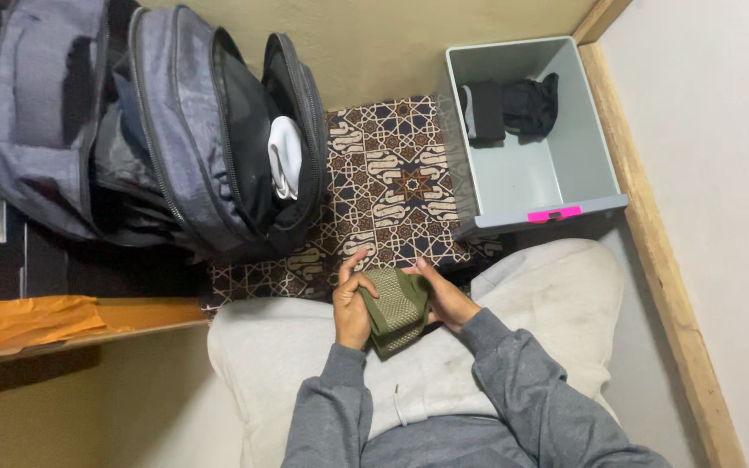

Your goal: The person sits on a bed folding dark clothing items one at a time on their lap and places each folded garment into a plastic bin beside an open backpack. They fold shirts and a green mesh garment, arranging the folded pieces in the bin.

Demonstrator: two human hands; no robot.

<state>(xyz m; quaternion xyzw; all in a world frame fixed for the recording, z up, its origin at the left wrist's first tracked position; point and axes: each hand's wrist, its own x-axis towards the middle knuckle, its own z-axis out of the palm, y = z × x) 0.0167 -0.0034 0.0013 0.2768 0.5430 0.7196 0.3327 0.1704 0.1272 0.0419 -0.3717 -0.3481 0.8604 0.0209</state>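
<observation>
An olive-green patterned sock (396,310) is held folded over my lap. My left hand (353,303) grips its left side, with the thumb on top and a finger raised. Its right edge is held by my right hand (446,296). Both arms wear grey sleeves, and my legs in light grey trousers (513,321) lie under the sock. Ahead at the right stands a pale grey-green plastic bin (556,173) with a pink tag on its front rim; dark folded socks (509,108) lie in its far end.
An open grey backpack (175,130) with a white item (285,156) in its pocket leans at the left. A brown patterned mat (392,191) covers the floor between backpack and bin. A wooden strip (652,260) runs along the right wall; an orange wooden ledge (36,322) is at the left.
</observation>
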